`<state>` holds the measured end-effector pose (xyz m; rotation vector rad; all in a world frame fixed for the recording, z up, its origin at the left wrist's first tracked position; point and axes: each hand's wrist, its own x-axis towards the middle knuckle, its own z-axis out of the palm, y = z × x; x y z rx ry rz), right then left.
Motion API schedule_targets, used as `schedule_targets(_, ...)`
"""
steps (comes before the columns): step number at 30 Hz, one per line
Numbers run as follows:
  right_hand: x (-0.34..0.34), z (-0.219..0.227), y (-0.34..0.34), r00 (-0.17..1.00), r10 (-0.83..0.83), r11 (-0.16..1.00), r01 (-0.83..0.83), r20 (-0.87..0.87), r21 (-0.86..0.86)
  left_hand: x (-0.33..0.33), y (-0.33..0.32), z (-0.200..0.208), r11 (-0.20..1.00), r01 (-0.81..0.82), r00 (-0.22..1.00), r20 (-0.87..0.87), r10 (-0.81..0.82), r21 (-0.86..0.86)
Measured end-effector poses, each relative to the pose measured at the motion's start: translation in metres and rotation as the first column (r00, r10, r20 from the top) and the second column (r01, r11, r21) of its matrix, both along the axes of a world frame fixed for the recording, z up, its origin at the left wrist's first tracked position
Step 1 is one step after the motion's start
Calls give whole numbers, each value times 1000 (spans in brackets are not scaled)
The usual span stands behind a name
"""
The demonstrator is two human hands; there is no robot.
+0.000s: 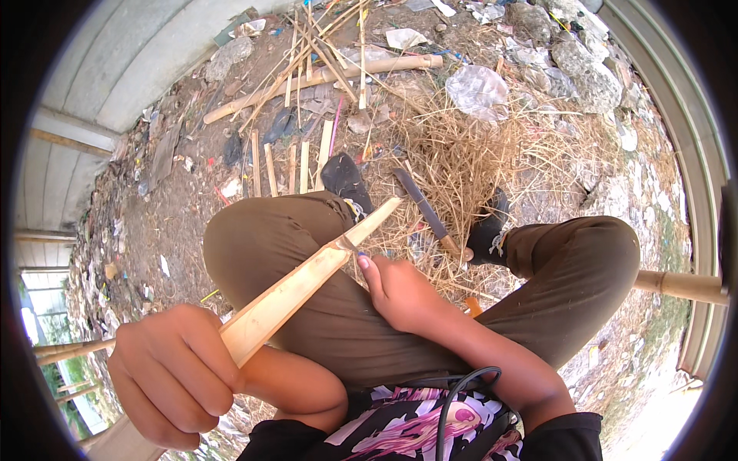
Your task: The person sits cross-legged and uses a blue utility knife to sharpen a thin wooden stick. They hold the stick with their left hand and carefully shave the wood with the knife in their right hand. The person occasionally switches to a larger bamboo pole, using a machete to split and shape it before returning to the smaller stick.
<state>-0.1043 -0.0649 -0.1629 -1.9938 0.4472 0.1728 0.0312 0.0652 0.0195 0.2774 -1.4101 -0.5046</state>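
Note:
My left hand (173, 376) is closed round a pale split bamboo strip (288, 298), which slants across my left thigh from lower left to upper right. On the strip's upper face lies a small metal blade (345, 244), with a thin curl of bamboo close to it. My right hand (407, 296) is closed beside the strip, thumb pointing at the blade. It grips a small knife whose handle is mostly hidden; a bit of blue shows near the thumb. Between my feet a machete (421, 201) with a wooden handle rests on straw.
Several cut bamboo strips (304, 165) lie beyond my left shoe (346, 183). Farther off, a bamboo pole (330, 83) lies under crossed thin sticks. Straw (477, 150), plastic scraps and rocks (588, 77) cover the ground. A pale wall (115, 61) stands at left. A black cable (444, 419) hangs before my shirt.

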Motion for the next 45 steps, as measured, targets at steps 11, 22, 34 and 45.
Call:
schedule_targets(11,16,-13,6,999,-48,987,46,-7,-152,-11,7,-4,920,-392,901,-194,387,15)
schedule_targets(22,20,-51,-12,978,-151,984,136,-142,-112,-15,-2,0,937,-346,923,-159,350,56)
schedule_targets(34,28,-86,-31,979,-77,996,65,-190,-65,-17,1,-6,906,-424,870,-276,409,6)
schedule_targets(45,30,-102,-31,982,-105,988,85,-160,-130,-1,28,-21,662,-748,597,-393,700,43)
